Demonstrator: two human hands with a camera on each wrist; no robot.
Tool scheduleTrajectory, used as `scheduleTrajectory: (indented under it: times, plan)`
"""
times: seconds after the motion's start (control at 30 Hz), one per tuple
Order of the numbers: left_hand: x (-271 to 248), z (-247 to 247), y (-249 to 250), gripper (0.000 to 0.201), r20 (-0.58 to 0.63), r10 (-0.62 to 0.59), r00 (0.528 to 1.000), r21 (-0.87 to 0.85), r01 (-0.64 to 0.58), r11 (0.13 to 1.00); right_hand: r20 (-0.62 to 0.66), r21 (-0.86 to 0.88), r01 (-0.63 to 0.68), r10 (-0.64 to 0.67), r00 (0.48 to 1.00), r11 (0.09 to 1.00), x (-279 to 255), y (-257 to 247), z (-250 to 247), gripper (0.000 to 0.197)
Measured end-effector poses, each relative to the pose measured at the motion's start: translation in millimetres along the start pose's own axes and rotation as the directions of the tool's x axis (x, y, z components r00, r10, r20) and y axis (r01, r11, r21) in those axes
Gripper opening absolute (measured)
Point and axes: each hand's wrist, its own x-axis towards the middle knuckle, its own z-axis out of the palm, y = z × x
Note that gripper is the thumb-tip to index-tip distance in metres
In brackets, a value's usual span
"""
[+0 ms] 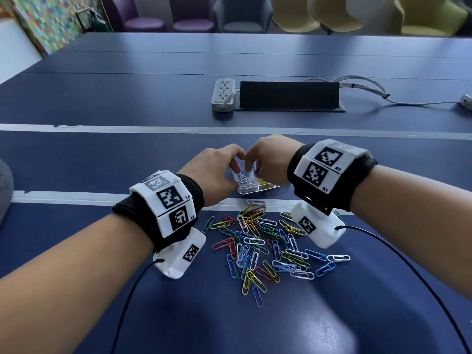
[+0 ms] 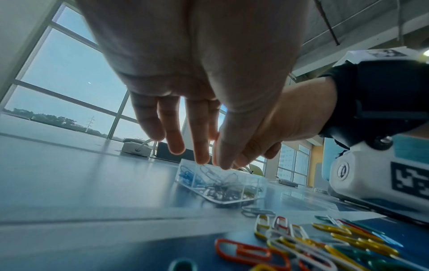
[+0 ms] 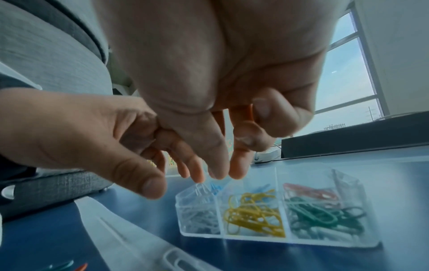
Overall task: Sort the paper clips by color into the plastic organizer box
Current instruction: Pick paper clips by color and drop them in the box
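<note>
One blue table [image 1: 102, 154] carried the clear organizer box [image 1: 255, 193], with mixed paper clips [image 1: 268, 241] heaped just beside it. I hung my left hand [image 1: 214, 172] and right hand [image 1: 270, 162] over its white-clip cell [image 3: 197, 214], fingertips bunched together; whether either pinched a clip I couldn't tell. Best to release low, inside the dividers.

A long dark-blue table [image 1: 127, 93] carrying a grey power strip [image 1: 223, 94] and a black cable box [image 1: 288, 94] runs toward purple [image 1: 143, 19], grey [image 1: 242, 16] and yellow chairs [image 1: 293, 19], with tall daylit windows [image 2: 69, 73] alongside.
</note>
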Motion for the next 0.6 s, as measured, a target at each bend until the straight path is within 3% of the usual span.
scheduleTrajectory:
  times: [0.13, 0.2, 0.37, 0.6]
  plan:
    - [0.4, 2.0, 4.3, 0.081, 0.009, 0.001, 1.000, 0.013, -0.001, 1.000, 0.016, -0.006, -0.007, 0.007, 1.000, 1.000, -3.8, -0.4, 0.2, 0.033]
    - [2.6, 5.8, 7.3, 0.087, -0.007, 0.027, 1.000, 0.075, -0.026, 0.997, 0.035, -0.031, -0.022, 0.023, 0.999, 0.999, -4.6, -3.1, 4.1, 0.030]
    - [9.4, 13.9, 7.2, 0.067, -0.044, 0.075, 0.996, 0.286, -0.059, 0.956, 0.009, -0.001, -0.035, 0.035, 0.999, 0.999, -4.7, -1.1, 4.8, 0.028]
    - [4.8, 5.9, 5.0, 0.058, -0.054, 0.031, 0.998, 0.190, -0.020, 0.982, -0.029, 0.053, 0.003, -0.001, 1.000, 0.999, -8.7, 5.8, 1.0, 0.035]
